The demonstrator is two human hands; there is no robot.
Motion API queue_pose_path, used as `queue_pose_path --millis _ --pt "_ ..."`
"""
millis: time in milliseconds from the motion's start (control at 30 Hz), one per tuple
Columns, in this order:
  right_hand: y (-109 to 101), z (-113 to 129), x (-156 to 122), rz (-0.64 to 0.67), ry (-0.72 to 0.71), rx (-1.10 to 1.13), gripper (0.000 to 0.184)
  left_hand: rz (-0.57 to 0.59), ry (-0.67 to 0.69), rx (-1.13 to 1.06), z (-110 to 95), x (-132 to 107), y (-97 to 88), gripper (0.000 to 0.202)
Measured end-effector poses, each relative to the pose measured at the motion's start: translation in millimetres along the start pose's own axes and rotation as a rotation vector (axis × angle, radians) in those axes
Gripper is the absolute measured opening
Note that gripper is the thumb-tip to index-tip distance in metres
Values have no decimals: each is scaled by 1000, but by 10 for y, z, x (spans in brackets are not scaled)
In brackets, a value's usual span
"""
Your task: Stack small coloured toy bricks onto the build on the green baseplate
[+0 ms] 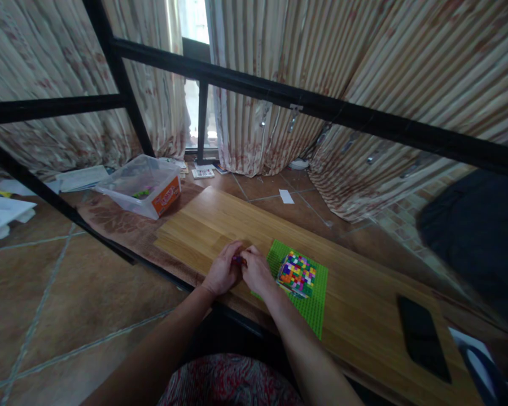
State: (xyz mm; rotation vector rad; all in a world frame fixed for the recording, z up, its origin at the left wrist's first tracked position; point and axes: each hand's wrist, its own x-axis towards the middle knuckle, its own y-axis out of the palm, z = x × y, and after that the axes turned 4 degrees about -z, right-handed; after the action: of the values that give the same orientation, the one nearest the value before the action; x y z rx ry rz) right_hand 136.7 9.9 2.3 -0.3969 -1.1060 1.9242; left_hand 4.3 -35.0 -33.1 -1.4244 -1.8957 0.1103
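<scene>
Though mostly hidden in the grip, small purple plastic brick [238,260] pinched just left of flat green studded baseplate [316,314], low over light wooden tabletop [203,225]. Left hand [222,274] and right hand [257,272] together, both clamped on brick from opposite sides; brick midway, neither nearer, long axis too small to tell. On baseplate, beside right hand: multicoloured brick cube [297,273]. Far left of baseplate: clear plastic bin with orange label [139,189]. Well right of baseplate: flat black phone [423,338].
</scene>
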Motion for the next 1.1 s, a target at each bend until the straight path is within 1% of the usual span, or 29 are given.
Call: queue_pose_path --millis 100,300,467,567,633,733,800,867,933,1033,1100 --pt "16 -25 -4 -15 6 -17 26 25 5 -15 1 -1 -11 64" --pt "36 -76 -73 -85 63 -64 11 92 -4 13 -76 3 -38 67" --pt "17 -33 -101 -188 82 -5 10 113 5 40 -131 13 -53 62" --pt "-79 59 -133 -288 128 128 11 121 -6 48 -132 17 -58 55" --pt "-176 136 -197 -357 154 265 14 136 -14 56 -125 18 -59 53" --pt "-345 235 -381 -430 202 518 21 139 -9 87 -111 14 -57 56" --pt "-463 252 -548 -478 272 636 27 140 1 108 -106 11 -56 56" --pt "-584 201 -726 -549 362 659 31 153 18 130 -106 12 -55 52" --pt "-701 72 -890 -632 441 638 34 185 54 162 -113 17 -55 47" --pt "-863 -227 -1060 -714 528 569 39 233 117 227 -127 32 -53 43" --pt "-953 -434 -1106 -740 563 510 39 249 149 263 -131 44 -49 41"
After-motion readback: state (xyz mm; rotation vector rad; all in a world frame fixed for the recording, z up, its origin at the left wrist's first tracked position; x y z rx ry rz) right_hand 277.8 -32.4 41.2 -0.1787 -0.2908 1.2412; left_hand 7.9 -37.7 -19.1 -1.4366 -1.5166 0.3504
